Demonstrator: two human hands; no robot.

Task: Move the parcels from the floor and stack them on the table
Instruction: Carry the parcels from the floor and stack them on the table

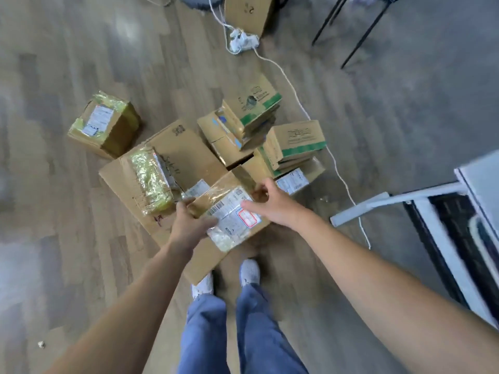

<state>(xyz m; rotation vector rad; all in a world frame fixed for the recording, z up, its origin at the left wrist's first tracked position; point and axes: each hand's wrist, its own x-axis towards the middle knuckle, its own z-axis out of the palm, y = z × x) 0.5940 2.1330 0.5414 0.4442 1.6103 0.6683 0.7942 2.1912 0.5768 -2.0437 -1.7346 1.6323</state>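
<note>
A brown cardboard parcel (229, 211) with a white shipping label sits between my hands, above the floor pile. My left hand (189, 225) grips its near-left edge, thumb on top. My right hand (270, 203) holds its far-right side, fingers curled over the edge. Under and behind it lies a large flat carton (167, 157) carrying a yellow-taped packet (151, 179). Green-striped boxes (256, 109) (294, 144) and a labelled box (294, 179) are heaped behind. A separate yellow-taped parcel (105, 125) stands on the floor at the left.
A white table edge (478, 190) with a white leg (391, 203) is at the right. A white cable (334, 163) and power strip (240, 41) run across the wooden floor behind the pile. Black chair legs (359, 36) and another carton (248, 14) stand at the back.
</note>
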